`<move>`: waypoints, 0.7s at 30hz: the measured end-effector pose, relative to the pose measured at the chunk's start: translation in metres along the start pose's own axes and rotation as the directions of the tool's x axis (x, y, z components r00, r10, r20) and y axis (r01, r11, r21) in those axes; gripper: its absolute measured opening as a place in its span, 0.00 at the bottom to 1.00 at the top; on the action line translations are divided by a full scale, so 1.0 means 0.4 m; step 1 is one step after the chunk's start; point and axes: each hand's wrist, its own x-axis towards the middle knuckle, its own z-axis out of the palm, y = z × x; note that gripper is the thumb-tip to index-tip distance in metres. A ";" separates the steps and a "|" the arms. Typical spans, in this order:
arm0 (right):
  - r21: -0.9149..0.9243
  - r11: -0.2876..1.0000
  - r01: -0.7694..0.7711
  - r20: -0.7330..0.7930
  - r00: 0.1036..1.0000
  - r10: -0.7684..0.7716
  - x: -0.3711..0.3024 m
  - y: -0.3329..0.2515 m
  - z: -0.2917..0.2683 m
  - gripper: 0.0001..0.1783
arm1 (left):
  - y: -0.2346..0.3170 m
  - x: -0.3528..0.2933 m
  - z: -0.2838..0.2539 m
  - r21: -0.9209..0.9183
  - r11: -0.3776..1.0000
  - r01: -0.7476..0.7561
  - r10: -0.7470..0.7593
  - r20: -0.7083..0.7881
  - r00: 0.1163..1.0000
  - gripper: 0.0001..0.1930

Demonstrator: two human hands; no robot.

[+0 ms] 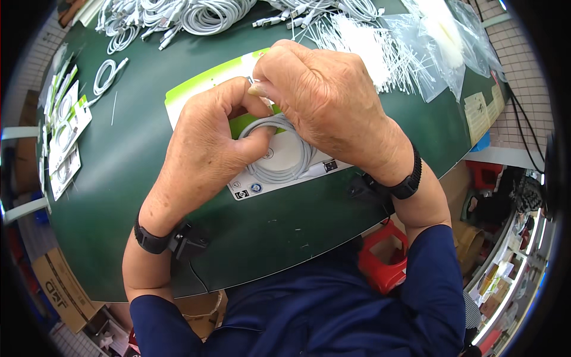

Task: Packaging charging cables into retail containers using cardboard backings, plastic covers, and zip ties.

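A white-grey USB cable (312,156), wound into a coil, lies on a white and green packaging card (250,191) in front of me. My left hand (208,131) is closed at the coil's left side, its thumb inside the loop and its index finger curled above. My right hand (330,98) is over the coil's upper right, with thumb and index finger pinched together close to the left fingertips. What the right fingers pinch is small and mostly hidden. The cable's USB plug (331,166) rests on the card's lower right.
Several coiled cables (217,16) are heaped at the far edge of the green table (131,196). White zip ties (369,53) lie beside clear plastic bags (449,38) at far right. Carded cables (65,140) are stacked at left, near one loose cable (106,77). A red stool (383,256) stands below.
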 end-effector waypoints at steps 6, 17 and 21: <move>-0.032 0.999 0.004 -0.007 1.000 -0.004 -0.002 -0.001 0.006 0.09 | 0.000 0.001 0.001 -0.019 1.000 0.008 -0.008 0.017 1.000 0.07; -0.054 0.997 -0.058 0.021 0.998 0.059 -0.006 -0.004 0.011 0.09 | -0.011 0.004 0.001 -0.033 0.999 -0.008 0.009 0.019 1.000 0.06; -0.051 0.995 -0.082 0.016 0.996 0.083 -0.010 -0.003 0.015 0.09 | -0.008 0.005 -0.001 -0.020 1.000 0.011 -0.010 0.036 0.999 0.06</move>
